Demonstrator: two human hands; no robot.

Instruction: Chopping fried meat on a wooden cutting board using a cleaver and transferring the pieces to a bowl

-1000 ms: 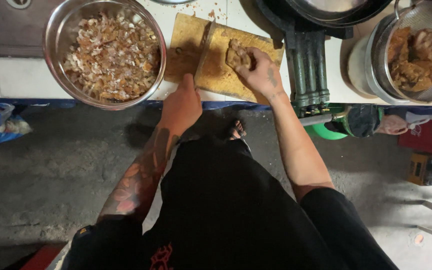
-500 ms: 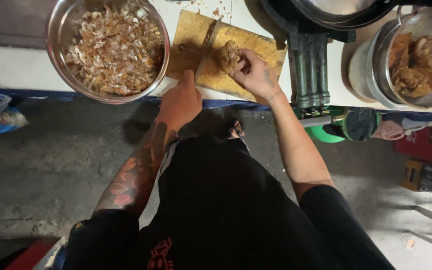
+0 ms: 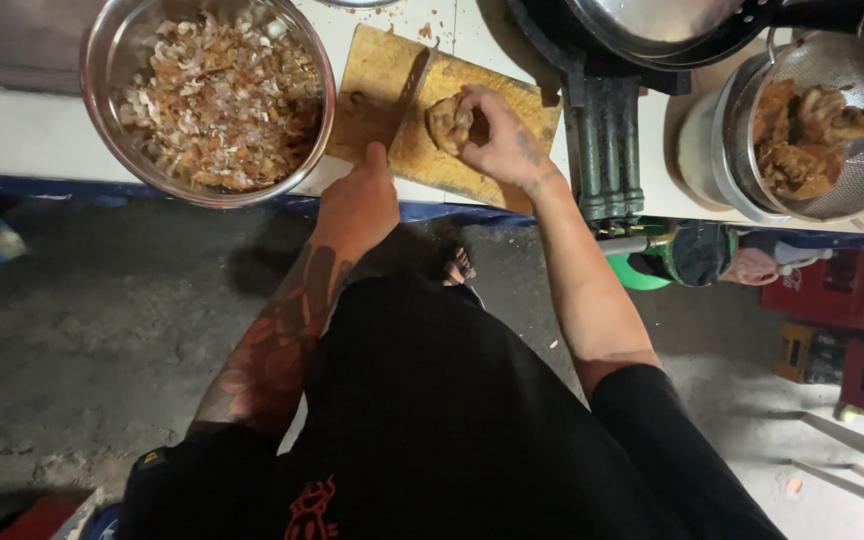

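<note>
Meat [image 3: 449,122] sits on the board [image 3: 482,160] near the middle of the counter [image 3: 12,125], held in the right hand's [image 3: 507,140] grip, fingers curled down over its top and far side. The left hand [image 3: 357,205] closes its grip on the knife [image 3: 402,100] handle, the blade lying just left of the meat and pointing toward the counter's back. Judging by how close the blade stands to the right fingers, a slip on the greasy piece could bring the edge onto them, or roll the meat toward the bowl [image 3: 207,95] of scraps beyond the left grip.
</note>
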